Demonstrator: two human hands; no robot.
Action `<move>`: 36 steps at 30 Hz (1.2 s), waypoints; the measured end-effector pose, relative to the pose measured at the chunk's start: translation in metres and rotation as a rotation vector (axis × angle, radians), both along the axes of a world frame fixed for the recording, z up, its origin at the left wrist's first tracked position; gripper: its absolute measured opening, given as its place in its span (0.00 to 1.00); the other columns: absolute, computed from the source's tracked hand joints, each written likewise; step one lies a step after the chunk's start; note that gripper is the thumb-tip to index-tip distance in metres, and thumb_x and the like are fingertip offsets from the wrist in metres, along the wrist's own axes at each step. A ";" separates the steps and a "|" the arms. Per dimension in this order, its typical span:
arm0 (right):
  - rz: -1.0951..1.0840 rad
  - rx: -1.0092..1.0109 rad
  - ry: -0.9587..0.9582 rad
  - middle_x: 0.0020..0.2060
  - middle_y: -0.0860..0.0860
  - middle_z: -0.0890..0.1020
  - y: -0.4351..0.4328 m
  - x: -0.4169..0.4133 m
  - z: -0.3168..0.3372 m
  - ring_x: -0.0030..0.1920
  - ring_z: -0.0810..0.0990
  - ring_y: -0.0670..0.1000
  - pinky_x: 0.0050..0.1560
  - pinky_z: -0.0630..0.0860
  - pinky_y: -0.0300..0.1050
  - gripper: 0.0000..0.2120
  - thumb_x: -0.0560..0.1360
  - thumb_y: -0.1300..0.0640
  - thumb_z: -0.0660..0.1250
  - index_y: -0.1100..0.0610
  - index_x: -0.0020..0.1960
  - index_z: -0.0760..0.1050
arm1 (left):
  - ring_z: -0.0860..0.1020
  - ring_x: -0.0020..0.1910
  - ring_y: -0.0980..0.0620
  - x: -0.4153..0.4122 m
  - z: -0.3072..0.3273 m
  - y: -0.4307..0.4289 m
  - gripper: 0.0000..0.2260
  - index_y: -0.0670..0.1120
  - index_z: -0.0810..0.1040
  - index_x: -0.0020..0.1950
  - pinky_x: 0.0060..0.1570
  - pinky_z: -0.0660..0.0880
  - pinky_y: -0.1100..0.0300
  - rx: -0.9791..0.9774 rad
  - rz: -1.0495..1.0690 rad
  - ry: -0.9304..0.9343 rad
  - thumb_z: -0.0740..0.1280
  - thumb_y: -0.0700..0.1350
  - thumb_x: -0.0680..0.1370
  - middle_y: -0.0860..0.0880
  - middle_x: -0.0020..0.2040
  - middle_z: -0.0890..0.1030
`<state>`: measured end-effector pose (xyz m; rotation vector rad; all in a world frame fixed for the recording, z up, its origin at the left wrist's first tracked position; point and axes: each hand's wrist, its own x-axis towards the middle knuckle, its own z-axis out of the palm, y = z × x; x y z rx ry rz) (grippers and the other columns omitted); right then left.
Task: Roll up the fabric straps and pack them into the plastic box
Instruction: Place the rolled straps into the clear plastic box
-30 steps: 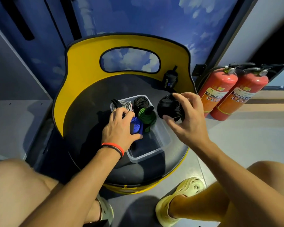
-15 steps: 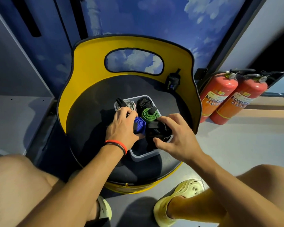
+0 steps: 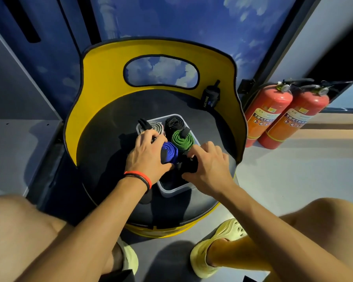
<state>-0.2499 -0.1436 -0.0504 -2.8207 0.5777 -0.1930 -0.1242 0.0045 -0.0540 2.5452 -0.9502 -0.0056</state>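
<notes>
One yellow-backed black seat [image 3: 102, 151] carries the clear plastic box [image 3: 171, 193]; inside it the left hand [image 3: 149, 157] holds the blue rolled fabric strap [image 3: 170, 152], the right hand [image 3: 210, 169] pinches a black rolled strap [image 3: 189, 164] — released early, it may uncoil.
</notes>
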 end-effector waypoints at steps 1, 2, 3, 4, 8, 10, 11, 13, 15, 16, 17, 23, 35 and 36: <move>0.000 0.023 0.017 0.53 0.48 0.70 -0.001 0.003 0.001 0.52 0.66 0.51 0.51 0.65 0.49 0.25 0.66 0.39 0.75 0.45 0.58 0.71 | 0.65 0.67 0.48 0.001 0.001 0.002 0.30 0.54 0.72 0.64 0.55 0.78 0.49 -0.008 -0.016 0.025 0.79 0.55 0.66 0.54 0.65 0.64; 0.003 0.042 0.026 0.53 0.48 0.70 -0.003 0.004 0.001 0.52 0.66 0.51 0.51 0.66 0.49 0.25 0.66 0.38 0.75 0.44 0.57 0.71 | 0.64 0.68 0.48 0.003 0.002 0.004 0.31 0.55 0.72 0.65 0.61 0.75 0.47 -0.008 -0.036 0.054 0.79 0.56 0.66 0.54 0.66 0.64; 0.007 0.054 0.028 0.54 0.48 0.70 -0.005 0.004 0.001 0.53 0.67 0.51 0.52 0.67 0.50 0.25 0.65 0.37 0.75 0.44 0.57 0.71 | 0.62 0.71 0.48 0.006 0.002 0.007 0.33 0.56 0.72 0.66 0.67 0.70 0.44 0.003 -0.066 0.072 0.78 0.58 0.65 0.54 0.67 0.63; 0.014 0.060 0.024 0.53 0.48 0.70 -0.008 0.002 0.002 0.53 0.68 0.51 0.52 0.66 0.49 0.25 0.64 0.37 0.75 0.43 0.56 0.71 | 0.58 0.74 0.47 0.009 0.002 0.010 0.35 0.58 0.71 0.67 0.73 0.61 0.40 0.026 -0.106 0.074 0.78 0.62 0.63 0.55 0.68 0.62; 0.049 0.144 0.058 0.52 0.47 0.71 -0.019 -0.001 0.014 0.55 0.69 0.50 0.54 0.61 0.48 0.22 0.66 0.39 0.76 0.43 0.57 0.75 | 0.49 0.79 0.52 0.011 0.001 0.012 0.34 0.64 0.74 0.62 0.75 0.40 0.36 0.000 -0.259 0.070 0.70 0.74 0.58 0.60 0.71 0.61; 0.044 0.225 0.062 0.50 0.47 0.73 -0.024 0.002 0.023 0.54 0.73 0.49 0.58 0.65 0.49 0.17 0.68 0.41 0.74 0.42 0.55 0.79 | 0.54 0.77 0.53 0.008 0.001 0.005 0.30 0.63 0.78 0.56 0.75 0.43 0.36 -0.094 -0.273 0.079 0.68 0.75 0.59 0.61 0.68 0.65; 0.035 0.269 0.033 0.48 0.46 0.75 -0.026 0.004 0.026 0.52 0.75 0.48 0.58 0.68 0.49 0.14 0.68 0.42 0.71 0.42 0.53 0.80 | 0.57 0.76 0.54 0.007 0.000 0.000 0.28 0.62 0.79 0.53 0.74 0.45 0.35 -0.138 -0.272 0.076 0.68 0.75 0.60 0.61 0.67 0.67; -0.002 0.324 -0.079 0.44 0.46 0.78 -0.030 0.009 0.027 0.47 0.77 0.47 0.54 0.74 0.50 0.13 0.67 0.43 0.66 0.44 0.49 0.83 | 0.62 0.74 0.54 0.006 -0.001 -0.009 0.25 0.60 0.81 0.49 0.74 0.49 0.35 -0.206 -0.258 0.083 0.67 0.74 0.62 0.61 0.65 0.70; -0.046 0.300 -0.187 0.43 0.47 0.79 -0.040 0.018 0.024 0.43 0.78 0.46 0.49 0.78 0.49 0.09 0.70 0.47 0.66 0.47 0.46 0.83 | 0.64 0.73 0.53 0.009 -0.004 -0.015 0.23 0.59 0.81 0.49 0.73 0.51 0.35 -0.241 -0.253 0.082 0.68 0.73 0.63 0.59 0.65 0.70; -0.067 0.280 -0.216 0.43 0.48 0.80 -0.048 0.024 0.020 0.43 0.78 0.47 0.48 0.78 0.49 0.08 0.71 0.49 0.67 0.49 0.47 0.82 | 0.63 0.74 0.52 0.012 -0.005 -0.017 0.23 0.59 0.81 0.50 0.73 0.53 0.35 -0.260 -0.263 0.077 0.69 0.72 0.63 0.59 0.67 0.70; -0.085 0.260 -0.227 0.44 0.49 0.80 -0.057 0.032 0.017 0.44 0.78 0.48 0.48 0.78 0.50 0.08 0.72 0.51 0.67 0.50 0.49 0.82 | 0.62 0.75 0.50 0.015 -0.007 -0.019 0.24 0.58 0.81 0.52 0.73 0.55 0.36 -0.284 -0.277 0.076 0.70 0.71 0.63 0.58 0.69 0.70; -0.153 0.137 -0.124 0.63 0.58 0.74 -0.118 0.095 -0.002 0.62 0.75 0.61 0.60 0.77 0.55 0.25 0.76 0.50 0.69 0.57 0.70 0.72 | 0.47 0.81 0.55 0.032 0.000 -0.025 0.45 0.63 0.65 0.75 0.76 0.40 0.36 -0.088 -0.226 0.011 0.65 0.77 0.61 0.62 0.78 0.59; -0.270 0.054 -0.167 0.73 0.60 0.60 -0.161 0.160 -0.028 0.68 0.64 0.64 0.61 0.74 0.59 0.33 0.74 0.55 0.70 0.52 0.76 0.61 | 0.46 0.80 0.57 0.055 -0.005 -0.038 0.47 0.67 0.63 0.72 0.75 0.35 0.36 0.058 -0.127 0.152 0.61 0.82 0.56 0.61 0.79 0.57; -0.256 0.042 -0.223 0.74 0.61 0.59 -0.161 0.161 -0.030 0.69 0.64 0.65 0.61 0.75 0.59 0.30 0.74 0.56 0.71 0.53 0.73 0.63 | 0.46 0.80 0.57 0.055 -0.006 -0.038 0.47 0.67 0.62 0.72 0.75 0.35 0.36 0.062 -0.127 0.149 0.61 0.82 0.56 0.61 0.79 0.57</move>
